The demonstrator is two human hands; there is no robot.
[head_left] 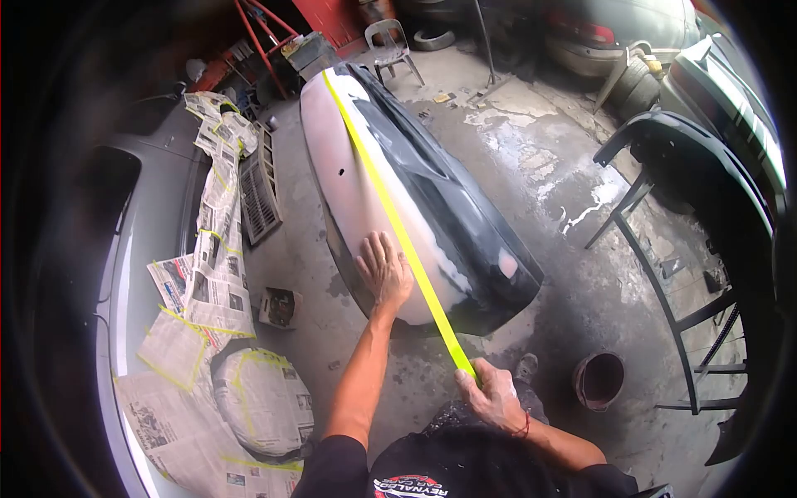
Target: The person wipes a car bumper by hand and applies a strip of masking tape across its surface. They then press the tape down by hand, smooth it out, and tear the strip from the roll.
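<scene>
A long car body panel point(448, 199), partly pinkish white and partly dark, stands in front of me. A strip of bright yellow-green tape point(390, 207) stretches along it from the far end to my right hand. My left hand point(384, 267) lies open on the pale near part of the panel, just left of the tape, with nothing held. My right hand point(488, 390) is closed on the near end of the tape, beyond the panel's near edge.
On the left, a grey car point(162, 187) is partly covered with taped newspaper point(216, 286). A bucket point(598, 380) stands on the floor at right, near a dark metal stand point(660, 290) bearing a bumper. A plastic chair point(390, 46), a tire point(433, 38) and parked cars are farther back.
</scene>
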